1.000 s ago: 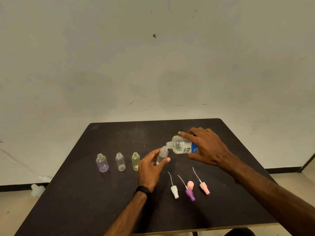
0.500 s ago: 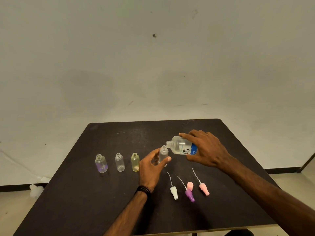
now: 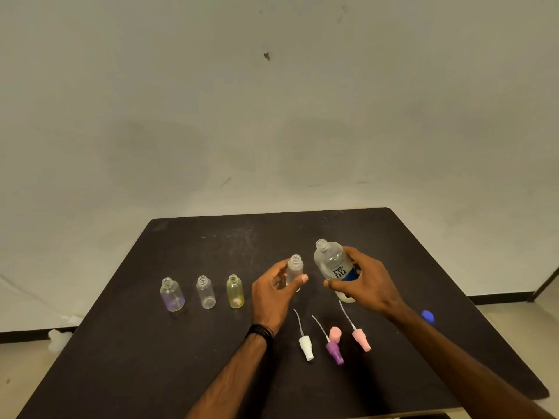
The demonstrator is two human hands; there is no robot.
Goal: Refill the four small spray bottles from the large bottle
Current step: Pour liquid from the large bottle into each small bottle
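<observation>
My left hand (image 3: pixel 273 293) holds a small clear spray bottle (image 3: pixel 295 269) upright, uncapped, near the table's middle. Beside it, my right hand (image 3: pixel 364 282) grips the large clear bottle (image 3: pixel 332 264) with a blue label, now nearly upright with its open mouth pointing up. Three more small open bottles stand in a row to the left: a purplish one (image 3: pixel 171 295), a clear one (image 3: pixel 205 292) and a yellowish one (image 3: pixel 235 291).
Spray heads with dip tubes lie in front of my hands on the dark table (image 3: pixel 151 343): a white one (image 3: pixel 305 346), a purple one (image 3: pixel 333 352), a pink one (image 3: pixel 361 338) and a pink cap (image 3: pixel 335 333). A blue cap (image 3: pixel 427 315) lies at the right.
The large bottle was tilted with its mouth over the small bottle; my right hand has swung it back nearly upright and a little to the right. My left hand still holds the small bottle.
</observation>
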